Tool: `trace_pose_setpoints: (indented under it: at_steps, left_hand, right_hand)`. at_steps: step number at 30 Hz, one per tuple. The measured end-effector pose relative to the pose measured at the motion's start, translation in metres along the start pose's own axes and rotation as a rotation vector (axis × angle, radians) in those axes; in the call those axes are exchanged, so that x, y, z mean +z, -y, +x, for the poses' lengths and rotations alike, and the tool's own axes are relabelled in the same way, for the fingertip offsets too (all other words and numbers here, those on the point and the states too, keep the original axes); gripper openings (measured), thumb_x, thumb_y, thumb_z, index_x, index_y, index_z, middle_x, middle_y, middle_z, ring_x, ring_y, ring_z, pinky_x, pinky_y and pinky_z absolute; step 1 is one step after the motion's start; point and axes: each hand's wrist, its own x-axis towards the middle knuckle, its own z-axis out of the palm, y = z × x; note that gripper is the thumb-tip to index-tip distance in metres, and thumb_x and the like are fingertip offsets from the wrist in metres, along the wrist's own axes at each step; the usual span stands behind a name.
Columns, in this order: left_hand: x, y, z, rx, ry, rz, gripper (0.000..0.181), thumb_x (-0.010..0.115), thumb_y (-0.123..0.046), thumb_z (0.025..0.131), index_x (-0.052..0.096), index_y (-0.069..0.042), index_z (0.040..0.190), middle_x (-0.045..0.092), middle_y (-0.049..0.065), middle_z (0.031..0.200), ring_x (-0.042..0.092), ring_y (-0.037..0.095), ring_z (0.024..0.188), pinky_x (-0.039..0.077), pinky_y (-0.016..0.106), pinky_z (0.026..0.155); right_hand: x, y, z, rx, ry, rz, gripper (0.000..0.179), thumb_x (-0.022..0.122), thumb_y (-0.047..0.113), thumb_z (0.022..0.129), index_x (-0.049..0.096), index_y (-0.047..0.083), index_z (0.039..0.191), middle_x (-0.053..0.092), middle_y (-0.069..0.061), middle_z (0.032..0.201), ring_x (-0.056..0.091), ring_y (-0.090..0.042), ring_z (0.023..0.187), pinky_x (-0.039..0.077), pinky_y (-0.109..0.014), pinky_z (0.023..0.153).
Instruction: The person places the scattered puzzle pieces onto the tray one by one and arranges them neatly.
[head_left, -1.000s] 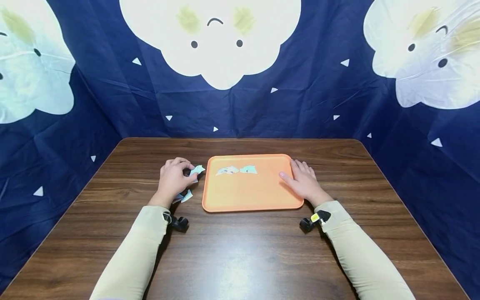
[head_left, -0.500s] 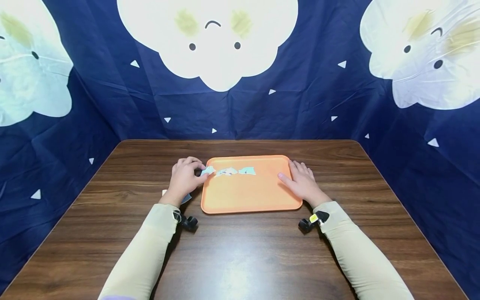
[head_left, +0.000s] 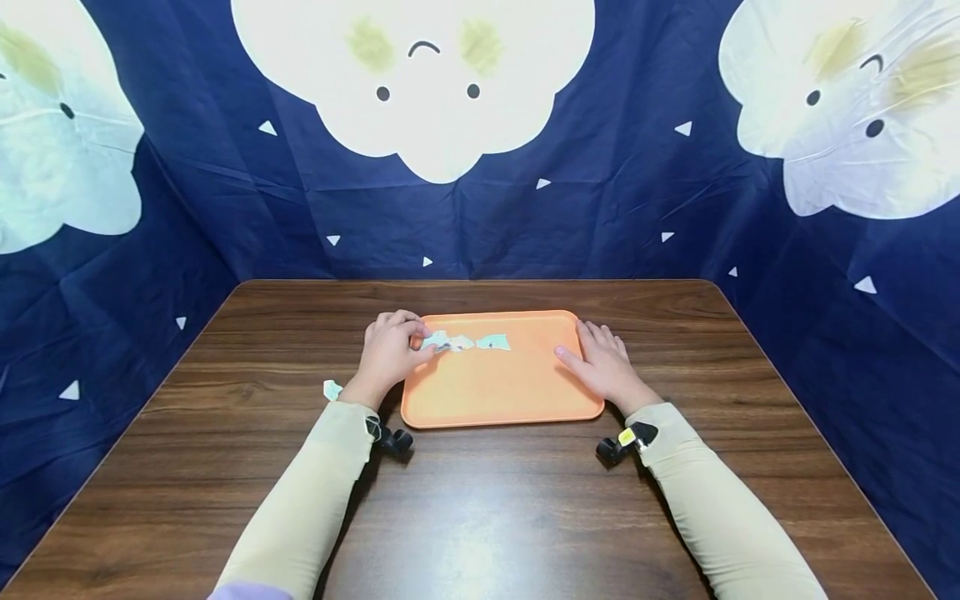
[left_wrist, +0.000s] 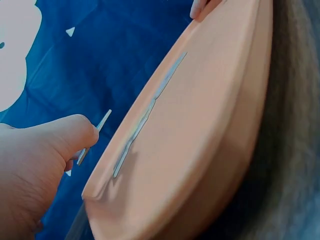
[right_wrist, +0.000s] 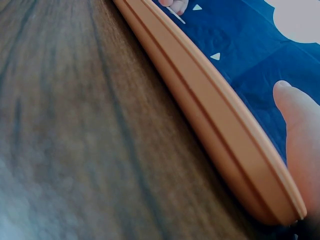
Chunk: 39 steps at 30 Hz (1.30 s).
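Observation:
Between thumb and fingers, my left hand pinches a thin light-blue jagged piece, like a puzzle piece. In the left wrist view this puzzle piece is edge-on and raised above the orange tray. Two more pieces lie flat near the far side of the tray: a patterned piece, partly covered by the held one, and a light-blue piece. My right hand rests along the tray's right edge, thumb over the inside, fingers extended outside the rim.
Left of the tray, a pale piece lies on the wooden table, beside my left wrist; other pieces there may be hidden by the arm. A dark blue cloth with white clouds hangs behind the table.
My left hand has carried the puzzle piece from the table at the left rightwards over the tray, beside the two pieces there. My right hand stays at the tray's right edge.

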Motion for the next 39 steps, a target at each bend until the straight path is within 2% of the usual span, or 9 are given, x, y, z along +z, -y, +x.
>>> trace_pose_setpoints:
  at_steps: [5, 19, 29, 39]
  left_hand:
    - [0.003, -0.008, 0.005, 0.013, 0.024, -0.003, 0.027, 0.077, -0.037, 0.086, 0.075, -0.015, 0.101, 0.062, 0.003, 0.124, 0.045, 0.034, 0.12, 0.026, 0.06, 0.108]
    - [0.008, -0.029, 0.015, 0.041, 0.076, 0.003, 0.025, 0.077, -0.037, 0.086, 0.075, -0.017, 0.101, 0.061, 0.002, 0.125, 0.045, 0.032, 0.123, 0.028, 0.059, 0.106]
    - [0.018, -0.05, 0.028, 0.115, 0.071, 0.012, 0.022, 0.076, -0.037, 0.086, 0.075, -0.018, 0.097, 0.061, -0.001, 0.12, 0.046, 0.028, 0.116, 0.029, 0.056, 0.105]
    - [0.022, -0.074, 0.041, 0.14, 0.127, 0.044, 0.024, 0.073, -0.038, 0.088, 0.074, -0.018, 0.101, 0.061, -0.002, 0.122, 0.047, 0.027, 0.118, 0.032, 0.052, 0.104]
  right_hand:
    - [0.0, -0.002, 0.0, 0.01, 0.001, -0.003, 0.093, 0.035, 0.069, 0.099, 0.019, 0.001, 0.16, 0.02, -0.028, 0.162, 0.01, -0.049, 0.15, 0.005, -0.064, 0.118]
    - [0.002, -0.002, -0.002, -0.005, -0.023, 0.0, 0.087, 0.04, 0.062, 0.101, 0.022, 0.0, 0.159, 0.024, -0.029, 0.161, 0.013, -0.05, 0.149, 0.007, -0.065, 0.118]
    - [0.001, -0.004, -0.003, -0.013, -0.01, -0.006, 0.077, 0.038, 0.052, 0.105, 0.019, 0.0, 0.16, 0.022, -0.028, 0.162, 0.01, -0.05, 0.15, 0.006, -0.064, 0.119]
    - [0.004, -0.004, 0.0, -0.025, -0.026, -0.032, 0.085, 0.04, 0.059, 0.102, 0.02, 0.0, 0.159, 0.024, -0.029, 0.161, 0.013, -0.051, 0.149, 0.007, -0.065, 0.118]
